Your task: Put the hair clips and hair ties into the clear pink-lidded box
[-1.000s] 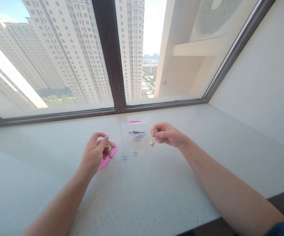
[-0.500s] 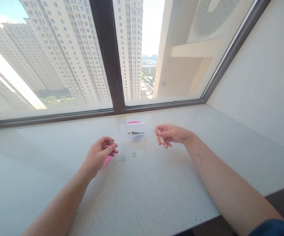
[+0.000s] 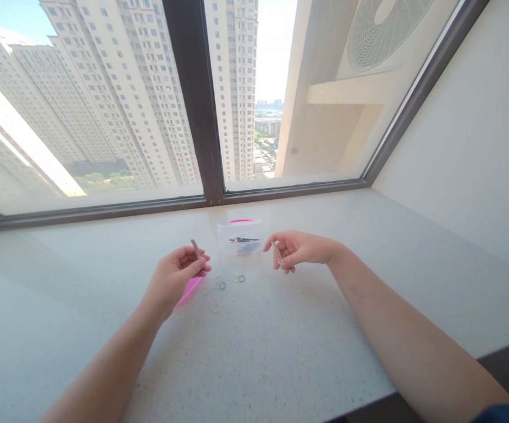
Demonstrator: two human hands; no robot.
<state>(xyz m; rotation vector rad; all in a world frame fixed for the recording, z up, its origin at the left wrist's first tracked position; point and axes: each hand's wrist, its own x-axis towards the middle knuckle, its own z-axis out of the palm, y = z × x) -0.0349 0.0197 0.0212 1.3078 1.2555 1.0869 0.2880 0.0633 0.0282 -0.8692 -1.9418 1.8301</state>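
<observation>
My left hand (image 3: 179, 273) is closed around a slim brownish metal hair clip (image 3: 197, 248), whose tip sticks up past the fingers. Below that hand lies a pink lid (image 3: 189, 292), partly covered by it. My right hand (image 3: 296, 249) pinches a slim gold-coloured hair clip (image 3: 276, 252) between thumb and fingers, with the index finger stretched out to the left. Between and beyond the hands stands a clear plastic box (image 3: 250, 249) with a dark clip (image 3: 243, 239) showing at it. Several small elastic bands (image 3: 241, 278) lie on the counter near my left hand.
The speckled white counter (image 3: 245, 358) runs up to a window with a dark frame (image 3: 213, 191). A white wall (image 3: 470, 147) bounds the right side. The counter's front edge (image 3: 364, 405) shows at lower right.
My right hand has moved left and slightly down, towards the box, and its index finger has stretched out. The clip in my left hand now points more upright and shows more.
</observation>
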